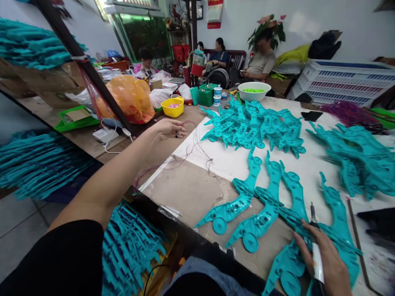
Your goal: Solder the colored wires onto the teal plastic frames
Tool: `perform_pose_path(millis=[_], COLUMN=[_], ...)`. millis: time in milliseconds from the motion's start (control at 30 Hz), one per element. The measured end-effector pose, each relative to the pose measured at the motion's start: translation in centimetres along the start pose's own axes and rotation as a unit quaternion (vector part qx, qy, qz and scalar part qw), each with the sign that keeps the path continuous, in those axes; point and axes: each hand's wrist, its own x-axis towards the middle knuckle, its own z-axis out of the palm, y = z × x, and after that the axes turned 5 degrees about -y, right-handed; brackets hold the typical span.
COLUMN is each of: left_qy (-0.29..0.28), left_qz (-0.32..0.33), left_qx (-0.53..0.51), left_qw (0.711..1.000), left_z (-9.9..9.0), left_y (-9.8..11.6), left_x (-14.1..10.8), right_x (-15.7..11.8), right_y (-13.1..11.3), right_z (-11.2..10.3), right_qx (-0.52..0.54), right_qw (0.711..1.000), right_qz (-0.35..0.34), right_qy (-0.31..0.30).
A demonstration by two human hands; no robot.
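Some wire (189, 122) is pinched in the half-curled left hand (173, 129); the right hand (329, 255) wraps a soldering iron (317, 257).

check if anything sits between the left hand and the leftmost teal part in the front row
Nothing bulky shows between the left hand and that teal part. Only thin wires show in the gap, some of them over the white sheet; their exact ends are too fine to trace.
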Motion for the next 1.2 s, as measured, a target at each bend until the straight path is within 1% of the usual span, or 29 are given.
perform_pose_path(millis=[67, 100, 167, 267, 333, 433, 500, 567, 600, 633, 667, 700, 733, 767, 800, 833, 867, 900, 967, 1000, 1067, 1133, 1200], left_qy=[-0.083, -0.113, -0.165, -0.236, -0.248, -0.235, -0.243, -0.259, -0.264, -0.269, -0.276, -0.285, -0.299, -0.315, -0.332, -0.349, -0.365, -0.381, -0.414, -0.433, -0.464, -0.463, -0.428], left_qz=[-0.016, -0.026, -0.036, -0.013, 0.027, 0.091, 0.123, 0.151, 0.162, 0.171, 0.174, 0.175, 0.172, 0.167, 0.16, 0.15, 0.136, 0.118, 0.073, 0.049, 0.01, -0.004, 0.003], left_qx=[-0.006, -0.001, 0.011, 0.018, 0.028, 0.045, 0.054, 0.056, 0.054, 0.05, 0.043, 0.032, 0.019, 0.003, -0.015, -0.034, -0.049, -0.058, -0.055, -0.049, -0.047, -0.075, -0.116], left_qw=[0.996, 0.993, 0.986, 0.972, 0.968, 0.967, 0.961, 0.952, 0.949, 0.947, 0.944, 0.942, 0.939, 0.934, 0.93, 0.925, 0.92, 0.915, 0.906, 0.899, 0.884, 0.883, 0.897], left_z=[1.5, 2.4, 4.3, 7.3, 9.1, 11.6, 13.3, 14.9, 15.7, 16.3, 16.9, 17.3, 17.5, 17.5, 17.5, 17.2, 16.9, 16.7, 16.3, 16.3, 16.8, 17.7, 18.4], left_y=[1.5, 2.1, 3.1, 4.5, 5.5, 7.0, 7.9, 8.5, 8.7, 8.8, 8.7, 8.5, 8.2, 7.7, 7.1, 6.3, 5.5, 4.6, 2.7, 1.8, 0.3, -0.9, -1.7], left_x=[-1.0, -1.5, -2.8, -5.5, -7.6, -10.7, -12.6, -14.4, -15.2, -16.0, -16.6, -17.2, -17.6, -18.0, -18.2, -18.4, -18.5, -18.7, -19.0, -19.3, -19.8, -20.3, -20.6], right_x=[-0.3, -0.4, -0.7, -0.9, -0.6, 0.8, 2.4, 4.3, 5.2, 6.0, 6.7, 7.1, 7.3, 7.2, 6.9, 6.4, 5.8, 5.2, 4.0, 3.7, 3.2, 3.1, 3.1], right_y=[0.2, 0.2, 0.2, -0.3, -1.0, -2.8, -4.9, -7.9, -9.6, -11.4, -13.2, -14.8, -16.3, -17.4, -18.2, -18.6, -18.6, -18.3, -17.5, -17.0, -16.6, -16.8, -17.2], right_z=[0.1, 0.1, -0.1, -1.2, -2.6, -5.1, -6.7, -7.7, -8.0, -8.1, -8.0, -8.0, -7.9, -7.8, -7.9, -8.1, -8.4, -8.8, -9.9, -10.5, -11.3, -11.8, -11.8], right_qx=[-0.002, -0.002, -0.002, 0.015, 0.032, 0.079, 0.138, 0.225, 0.282, 0.352, 0.438, 0.531, 0.603, 0.653, 0.684, 0.697, 0.697, 0.69, 0.665, 0.65, 0.61, 0.559, 0.511], right_qw=[1.0, 1.0, 0.999, 0.999, 0.999, 0.995, 0.987, 0.97, 0.956, 0.933, 0.897, 0.846, 0.797, 0.757, 0.728, 0.712, 0.709, 0.715, 0.738, 0.752, 0.785, 0.822, 0.853], right_qz=[-0.023, -0.03, -0.032, -0.03, -0.02, 0.017, 0.039, 0.032, 0.02, 0.0, -0.018, -0.026, -0.021, -0.005, 0.016, 0.041, 0.065, 0.085, 0.104, 0.103, 0.087, 0.07, 0.057], right_qy=[0.002, 0.008, 0.017, 0.01, 0.024, 0.057, 0.074, 0.087, 0.081, 0.073, 0.056, 0.038, 0.006, -0.026, -0.053, -0.072, -0.081, -0.078, -0.057, -0.052, -0.061, -0.08, -0.093])
